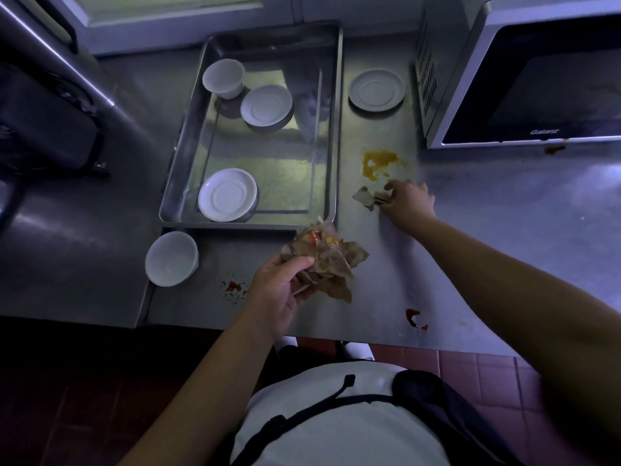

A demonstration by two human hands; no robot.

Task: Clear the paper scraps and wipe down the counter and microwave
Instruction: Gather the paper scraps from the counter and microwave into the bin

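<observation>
Paper scraps [331, 264] in left grip [282, 294]; right grip [408, 201] pinching scrap [364, 197].

With left grip [282, 292] clenched, right grip [408, 200] reaches farther, seemingly pinching.

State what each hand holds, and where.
Left hand grips the crumpled paper wad at its near-left edge; right hand pinches the paper scraps at their right end.

Brushed, dully gleaming metal counter [487, 230] and tray [336, 129] — crumpled brown paper wad [329, 264], matt.
</observation>
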